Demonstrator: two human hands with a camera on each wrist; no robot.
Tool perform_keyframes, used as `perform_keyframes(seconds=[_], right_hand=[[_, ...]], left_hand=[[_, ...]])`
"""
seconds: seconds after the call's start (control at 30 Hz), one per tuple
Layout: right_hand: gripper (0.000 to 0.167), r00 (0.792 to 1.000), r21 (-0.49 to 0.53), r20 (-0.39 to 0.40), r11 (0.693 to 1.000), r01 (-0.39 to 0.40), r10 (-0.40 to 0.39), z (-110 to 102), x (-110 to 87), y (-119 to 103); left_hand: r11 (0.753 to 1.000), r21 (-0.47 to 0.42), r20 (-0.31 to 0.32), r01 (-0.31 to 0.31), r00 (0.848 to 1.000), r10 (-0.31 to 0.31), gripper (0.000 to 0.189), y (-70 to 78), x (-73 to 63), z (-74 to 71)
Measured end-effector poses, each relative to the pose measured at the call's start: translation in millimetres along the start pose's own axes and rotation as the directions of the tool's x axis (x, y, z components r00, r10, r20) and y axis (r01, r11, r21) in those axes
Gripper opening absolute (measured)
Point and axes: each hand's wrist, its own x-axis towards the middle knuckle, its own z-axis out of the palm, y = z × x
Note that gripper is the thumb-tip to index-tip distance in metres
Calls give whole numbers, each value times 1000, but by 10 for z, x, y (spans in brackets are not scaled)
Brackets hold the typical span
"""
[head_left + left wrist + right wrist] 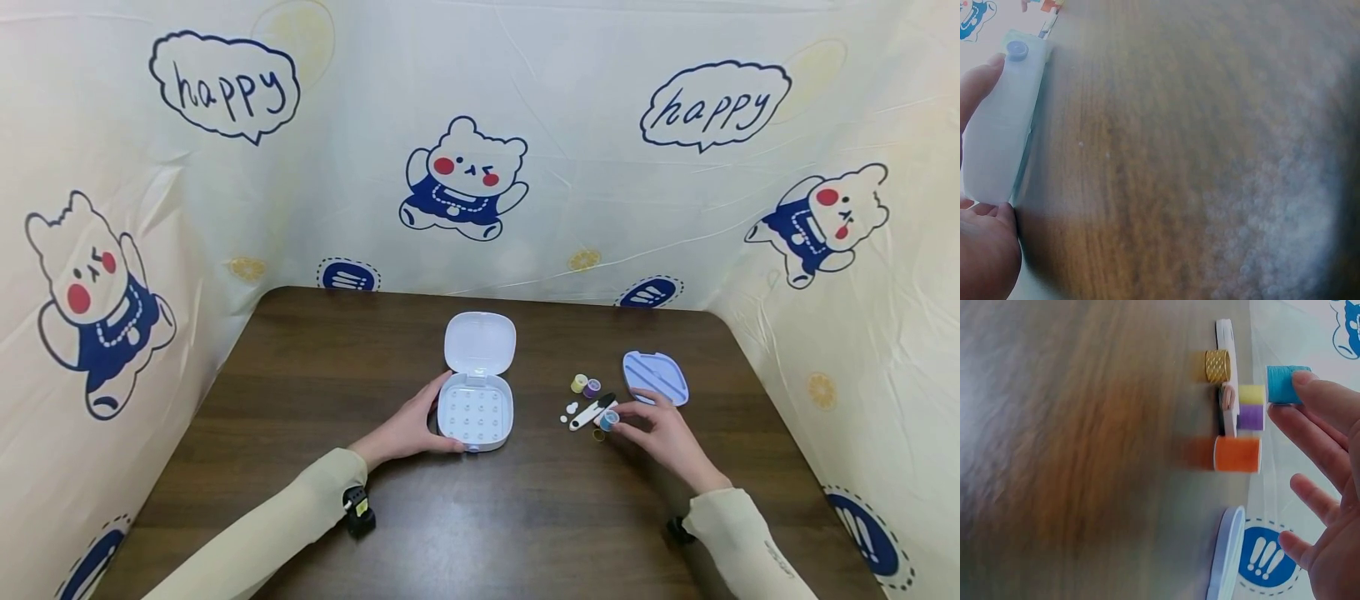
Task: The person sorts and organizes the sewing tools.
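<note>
My left hand [405, 429] grips the left side of a white sewing case [476, 410], thumb at its front edge near the latch [1017, 50]. The case lies with its lid [480, 343] raised, and rows of small pegs line the inside. Between thumb and fingertips, my right hand [666, 435] pinches a blue thread spool [1284, 385], held above the table. Below and around it are a gold thimble [1217, 366], white-and-black thread snips [587, 415], and yellow [579, 383] and purple [592, 388] spools. An orange spool [1237, 454] shows in the right wrist view.
A light blue oval tray [660, 377] lies behind my right hand. Small white pieces [572, 407] sit left of the snips. The brown wooden table [360, 333] ends at a printed cloth [570, 208] that hangs at the back and both sides.
</note>
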Motion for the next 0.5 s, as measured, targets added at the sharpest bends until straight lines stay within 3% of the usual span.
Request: perform_keyframes(seconds=[0.23,0.5], right_hand=[[23,996,7,-33,996,84,-84,87,69,-65],[21,997,32,-1,996,79,-79,163,169,-164]], left_hand=[[1000,16,-1,-5,1000,5,126,-22,7,4],[1000,17,-5,-10,1000,10,125,-24,3,3]])
